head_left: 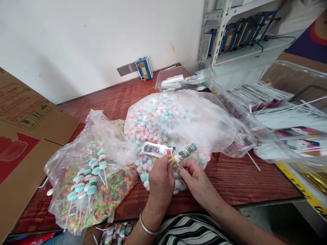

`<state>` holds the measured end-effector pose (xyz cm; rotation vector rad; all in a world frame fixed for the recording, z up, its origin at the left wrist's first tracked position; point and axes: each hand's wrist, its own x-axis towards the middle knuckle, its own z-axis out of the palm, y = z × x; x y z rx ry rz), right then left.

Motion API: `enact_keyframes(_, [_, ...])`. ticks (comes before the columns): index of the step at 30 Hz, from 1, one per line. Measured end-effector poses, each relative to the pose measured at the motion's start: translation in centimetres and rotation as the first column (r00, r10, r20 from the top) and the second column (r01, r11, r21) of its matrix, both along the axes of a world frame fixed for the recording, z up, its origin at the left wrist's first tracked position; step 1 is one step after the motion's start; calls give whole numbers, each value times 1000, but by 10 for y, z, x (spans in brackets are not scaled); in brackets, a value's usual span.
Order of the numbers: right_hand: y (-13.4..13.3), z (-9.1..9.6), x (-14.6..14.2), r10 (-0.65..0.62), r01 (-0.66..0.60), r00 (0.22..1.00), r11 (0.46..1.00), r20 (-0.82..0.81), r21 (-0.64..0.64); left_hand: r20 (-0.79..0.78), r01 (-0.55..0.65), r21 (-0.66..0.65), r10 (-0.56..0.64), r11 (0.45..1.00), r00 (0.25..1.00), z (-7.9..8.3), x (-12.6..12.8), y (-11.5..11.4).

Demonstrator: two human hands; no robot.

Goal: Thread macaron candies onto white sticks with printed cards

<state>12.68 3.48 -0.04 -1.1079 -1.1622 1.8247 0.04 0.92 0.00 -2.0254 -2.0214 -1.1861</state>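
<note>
My left hand [161, 178] is closed around the gathered neck of a printed clear candy wrapper [187, 151], whose contents are mostly hidden. A gold twist tie [174, 158] crosses the neck, and the thumb and fingers of my right hand [193, 176] pinch its lower end. Just behind my left hand, a white printed packet [155, 149] lies on a big clear bag of pink, blue and white marshmallows [153, 115]. To the left, marshmallow candies on white sticks [83, 182] rest on a bag of colourful ring candies [117, 185].
Cardboard box [28, 136] stands at left. Clear bins [163, 76] with packets and white sticks [283, 117] line the back and right. Blue devices sit by the socket [144, 69] and on a shelf [247, 32]. Wrapped candies [114, 233] show below the table edge; gold ties [314, 178] lie at right.
</note>
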Motion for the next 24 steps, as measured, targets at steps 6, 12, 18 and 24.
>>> enact_keyframes(6, [1,-1,-1,-2,2,1000,1000,6,15,230,59,-70,-41,996,972,3,0,-2])
enact_keyframes(12, [10,-5,0,-78,10,978,943,192,332,934,219,-275,206,936,291,2,9,6])
enact_keyframes(18, [15,1,1,-128,-39,949,858,287,512,966,249,-196,230,949,-118,1,10,15])
enact_keyframes(24, [19,0,-3,32,-57,996,951,85,305,979,198,-195,180,961,91,-4,11,11])
